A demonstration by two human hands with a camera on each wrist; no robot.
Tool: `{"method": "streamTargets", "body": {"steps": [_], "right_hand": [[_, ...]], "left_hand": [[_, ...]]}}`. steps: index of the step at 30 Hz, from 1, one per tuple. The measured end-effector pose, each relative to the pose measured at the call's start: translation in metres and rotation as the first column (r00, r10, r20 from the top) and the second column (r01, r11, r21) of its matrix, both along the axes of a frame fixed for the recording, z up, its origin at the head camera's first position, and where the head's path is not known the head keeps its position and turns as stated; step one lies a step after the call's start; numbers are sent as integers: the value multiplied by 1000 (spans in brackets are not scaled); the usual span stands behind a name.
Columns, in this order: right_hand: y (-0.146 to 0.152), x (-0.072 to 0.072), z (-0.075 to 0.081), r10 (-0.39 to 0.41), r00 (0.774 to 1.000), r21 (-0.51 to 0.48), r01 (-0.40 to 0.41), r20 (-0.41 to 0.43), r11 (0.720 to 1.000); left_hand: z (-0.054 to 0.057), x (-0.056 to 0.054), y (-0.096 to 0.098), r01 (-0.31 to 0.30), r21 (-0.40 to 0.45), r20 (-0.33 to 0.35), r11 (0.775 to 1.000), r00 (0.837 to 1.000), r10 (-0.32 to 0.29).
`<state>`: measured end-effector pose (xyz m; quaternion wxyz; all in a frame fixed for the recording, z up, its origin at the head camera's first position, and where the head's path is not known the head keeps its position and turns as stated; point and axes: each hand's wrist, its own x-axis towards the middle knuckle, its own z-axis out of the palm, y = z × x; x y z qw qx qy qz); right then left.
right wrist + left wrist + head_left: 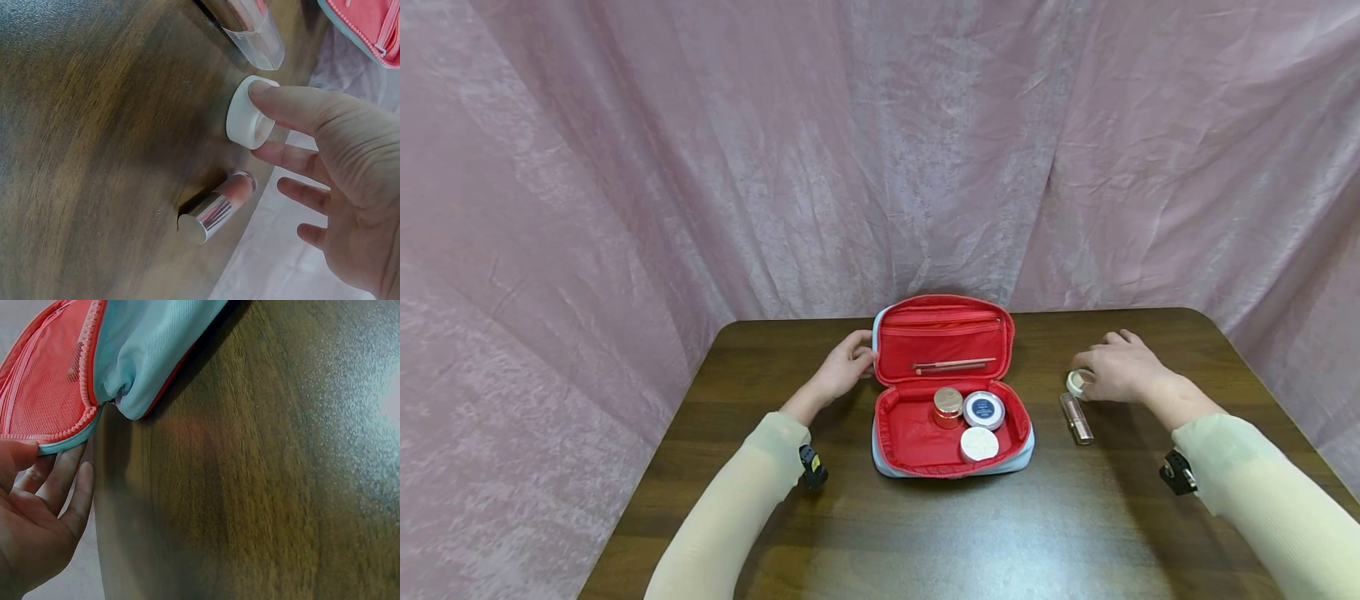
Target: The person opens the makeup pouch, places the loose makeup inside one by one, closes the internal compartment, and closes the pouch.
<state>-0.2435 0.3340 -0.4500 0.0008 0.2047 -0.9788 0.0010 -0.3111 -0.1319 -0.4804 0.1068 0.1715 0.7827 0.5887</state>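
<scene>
My left hand (844, 367) holds the left edge of the raised lid of a red-lined, light blue makeup bag (910, 437). In the left wrist view the thumb lies on the lid's mesh side and the fingers go behind it. To the right of the bag, my right hand (1122, 368) pinches a small white round case (240, 119) between thumb and index finger, low over the table. Its other fingers are spread loosely. A clear-capped lipstick tube (1077, 419) lies close by, and a second, silver-and-pink tube (215, 209) lies beyond the case, hidden in the head view.
Inside the bag sit a gold-lidded jar (947, 406), a silver round case with a blue label (984, 410) and a white round case (980, 444). Slim brushes (955, 365) are in the lid's mesh pocket. A pink curtain (850, 167) hangs behind the wooden table (880, 533).
</scene>
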Motion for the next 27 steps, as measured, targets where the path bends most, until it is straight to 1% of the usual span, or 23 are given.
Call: {"method": "streamTargets", "body": {"steps": [5, 13, 16, 19, 23, 27], "right_hand": [[0, -1, -2, 3, 1000, -6, -3, 6, 1000], [-1, -3, -4, 10, 1000, -15, -10, 19, 1000], [-1, -3, -4, 20, 1000, -12, -20, 6, 1000], [-1, -3, -3, 23, 999, -6, -23, -25, 1000], [-1, -1, 3, 13, 998, -16, -14, -65, 1000], [-1, 1, 14, 10, 996, -36, -14, -90, 999]], "left_hand": [[-1, -1, 0, -6, -11, -5, 1000, 1000, 6], [-1, -1, 0, 3, -8, -7, 1000, 1000, -3], [0, 0, 0, -3, -19, -9, 1000, 1000, 2], [0, 0, 0, -10, -26, -7, 1000, 1000, 10], [2, 0, 1, -17, -30, -8, 999, 1000, 16], [2, 1, 1, -18, -36, -12, 999, 1000, 18]]}}
